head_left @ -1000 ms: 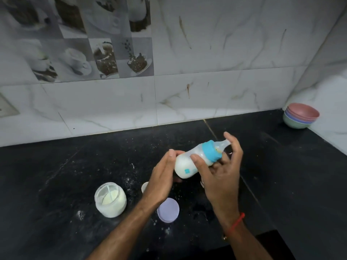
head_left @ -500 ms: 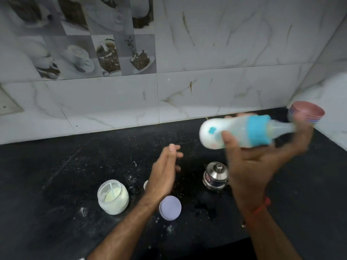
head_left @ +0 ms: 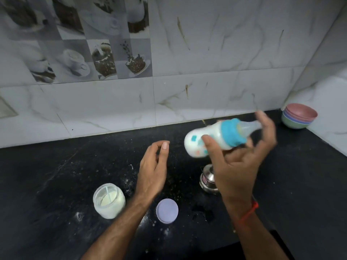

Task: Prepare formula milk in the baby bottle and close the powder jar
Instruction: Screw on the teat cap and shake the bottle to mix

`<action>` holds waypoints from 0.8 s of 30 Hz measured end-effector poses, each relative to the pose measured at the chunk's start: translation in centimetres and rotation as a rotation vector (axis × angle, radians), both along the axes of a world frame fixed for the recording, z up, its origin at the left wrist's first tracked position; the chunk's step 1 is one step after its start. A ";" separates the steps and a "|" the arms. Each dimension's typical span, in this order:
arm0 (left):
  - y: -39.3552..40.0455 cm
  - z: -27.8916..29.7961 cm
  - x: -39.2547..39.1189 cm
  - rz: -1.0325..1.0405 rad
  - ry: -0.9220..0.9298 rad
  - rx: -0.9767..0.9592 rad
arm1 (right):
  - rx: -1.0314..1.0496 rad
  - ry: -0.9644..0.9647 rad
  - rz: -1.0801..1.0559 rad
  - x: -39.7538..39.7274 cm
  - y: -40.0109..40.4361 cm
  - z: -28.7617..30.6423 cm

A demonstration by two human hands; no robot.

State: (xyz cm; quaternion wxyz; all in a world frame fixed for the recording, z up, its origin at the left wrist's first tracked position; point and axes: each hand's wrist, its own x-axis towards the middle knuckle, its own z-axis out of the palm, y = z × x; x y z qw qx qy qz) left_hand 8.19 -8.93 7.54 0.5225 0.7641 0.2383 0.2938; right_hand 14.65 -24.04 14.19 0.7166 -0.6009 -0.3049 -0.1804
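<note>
the right hand (head_left: pixel 238 166) grasps the baby bottle (head_left: pixel 216 137) on its side above the black counter (head_left: pixel 56 175), thumb across its blurred blue and orange print, no words legible. the left hand (head_left: pixel 152 169) hovers released, holding nothing. the powder jar (head_left: pixel 109 200) stands open beside its lilac lid (head_left: pixel 167 210); a steel container (head_left: pixel 207 182) bears an unreadable red label.

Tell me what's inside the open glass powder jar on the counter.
The clear glass powder jar holds pale cream powder, with a thin white handle, probably a scoop, standing in it. The scoop's bowl is buried. The round lilac lid lies beside it on the black counter.
</note>
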 end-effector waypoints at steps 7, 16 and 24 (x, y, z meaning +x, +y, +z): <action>-0.3 0.3 -0.1 -0.121 -0.019 -0.096 | -0.144 0.467 0.182 1.3 0.0 -1.9; -2.5 0.3 0.5 -0.277 -0.090 -0.414 | -0.063 0.667 0.489 1.4 -0.3 -1.0; -1.8 -0.3 0.8 -0.254 -0.038 -0.421 | 0.033 0.275 0.279 1.1 -1.0 1.9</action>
